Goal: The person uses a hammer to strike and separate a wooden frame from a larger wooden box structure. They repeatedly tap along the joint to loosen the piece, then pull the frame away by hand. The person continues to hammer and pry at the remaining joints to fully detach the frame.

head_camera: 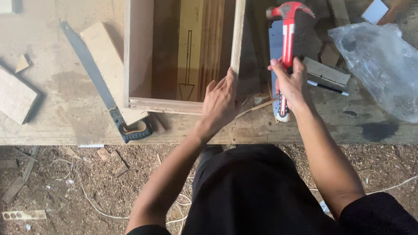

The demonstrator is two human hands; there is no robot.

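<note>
Hammer raised over the corner of an open wooden box, left hand steadying it.

Right hand (291,86) was closed round the red-and-white handle of the claw hammer (288,30), head well beyond the fingertips; left hand (221,101) lay w/ fingers spread, half open, against the box frame (235,39) at its near right corner. Best kept the fingers clear of the strike spot (short taps, I'd judge). Box: pale thin boards, open top, on the bench. A handsaw (96,79) lay well left of the left fingers.
</note>
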